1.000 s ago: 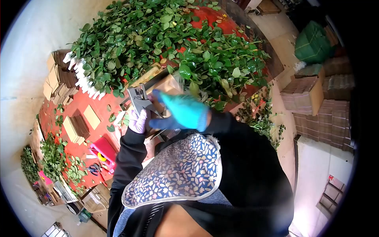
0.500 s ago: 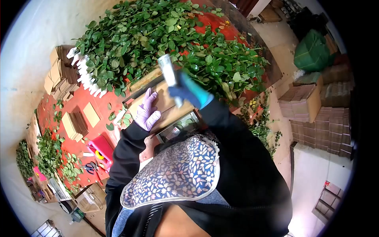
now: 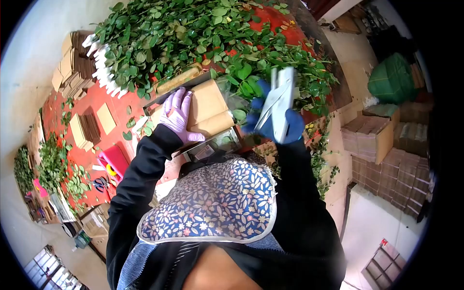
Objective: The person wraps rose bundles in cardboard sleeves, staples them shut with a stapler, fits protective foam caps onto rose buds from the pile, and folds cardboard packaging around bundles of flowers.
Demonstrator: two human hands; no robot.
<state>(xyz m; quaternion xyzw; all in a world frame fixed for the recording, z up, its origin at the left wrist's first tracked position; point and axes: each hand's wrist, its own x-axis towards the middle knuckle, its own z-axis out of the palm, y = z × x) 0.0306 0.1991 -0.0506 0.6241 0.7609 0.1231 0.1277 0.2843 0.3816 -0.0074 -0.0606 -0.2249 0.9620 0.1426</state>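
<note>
One rectangular brown paper sheet point(image 3: 209, 101) lay folded, fastening unclear, under your spread lilac-gloved left hand point(image 3: 178, 117); your blue-gloved right hand point(image 3: 294, 128) gripped a long silver metal stapler point(image 3: 281, 102).

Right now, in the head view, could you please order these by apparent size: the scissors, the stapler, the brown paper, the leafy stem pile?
Largest to smallest:
leafy stem pile
brown paper
stapler
scissors

Left hand point(image 3: 176, 117) touches brown paper point(image 3: 209, 104) while right hand point(image 3: 292, 129) holds silver tool point(image 3: 281, 104)
</note>
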